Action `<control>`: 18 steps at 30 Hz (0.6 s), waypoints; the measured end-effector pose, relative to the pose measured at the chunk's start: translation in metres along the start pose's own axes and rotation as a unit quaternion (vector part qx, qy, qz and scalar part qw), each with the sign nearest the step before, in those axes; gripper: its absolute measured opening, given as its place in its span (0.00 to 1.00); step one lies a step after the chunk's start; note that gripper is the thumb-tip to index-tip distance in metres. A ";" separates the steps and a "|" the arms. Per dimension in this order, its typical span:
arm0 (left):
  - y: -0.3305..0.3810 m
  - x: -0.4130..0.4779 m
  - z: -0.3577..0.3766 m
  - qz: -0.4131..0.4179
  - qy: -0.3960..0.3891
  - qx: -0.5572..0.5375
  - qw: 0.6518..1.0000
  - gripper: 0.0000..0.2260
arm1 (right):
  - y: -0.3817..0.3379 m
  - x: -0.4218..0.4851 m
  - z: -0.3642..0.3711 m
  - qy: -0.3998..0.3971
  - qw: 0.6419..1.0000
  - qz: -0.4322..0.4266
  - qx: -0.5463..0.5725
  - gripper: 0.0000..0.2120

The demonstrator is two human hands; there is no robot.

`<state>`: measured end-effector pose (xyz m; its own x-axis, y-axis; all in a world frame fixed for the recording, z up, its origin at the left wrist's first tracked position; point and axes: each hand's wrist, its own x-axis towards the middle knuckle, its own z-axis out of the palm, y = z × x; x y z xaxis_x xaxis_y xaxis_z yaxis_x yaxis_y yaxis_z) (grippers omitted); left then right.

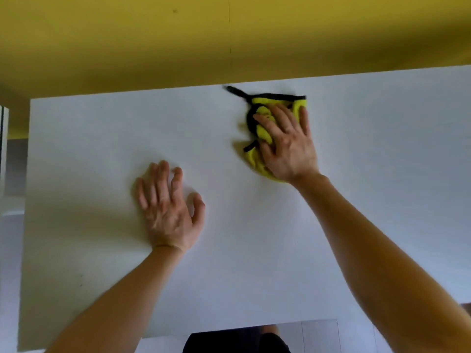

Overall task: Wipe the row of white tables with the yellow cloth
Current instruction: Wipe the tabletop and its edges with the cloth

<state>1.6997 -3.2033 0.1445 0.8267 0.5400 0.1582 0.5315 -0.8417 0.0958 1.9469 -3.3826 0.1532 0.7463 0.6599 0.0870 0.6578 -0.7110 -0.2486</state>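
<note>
A white table (254,238) fills most of the view. Near its far edge lies a bunched yellow cloth (261,115) with black trim. My right hand (288,143) presses flat on the cloth with straight, spread fingers; part of the cloth is hidden under the palm. My left hand (168,207) rests palm down on the bare tabletop, left of and nearer than the cloth, fingers spread and slightly bent, holding nothing.
A yellow wall (178,42) rises just behind the table's far edge. The table's left edge (26,200) borders a grey gap and another white surface (10,250). A dark garment (234,342) shows below the near edge.
</note>
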 end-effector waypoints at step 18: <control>0.004 0.002 -0.006 -0.003 0.005 0.012 1.000 0.29 | -0.033 -0.031 -0.003 -0.010 0.998 -0.066 0.001 0.35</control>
<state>1.7022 -3.2058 0.1507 0.8214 0.5449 0.1685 0.5409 -0.8379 0.0731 1.9027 -3.3805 0.1616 0.6514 0.7521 0.1005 0.7496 -0.6174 -0.2386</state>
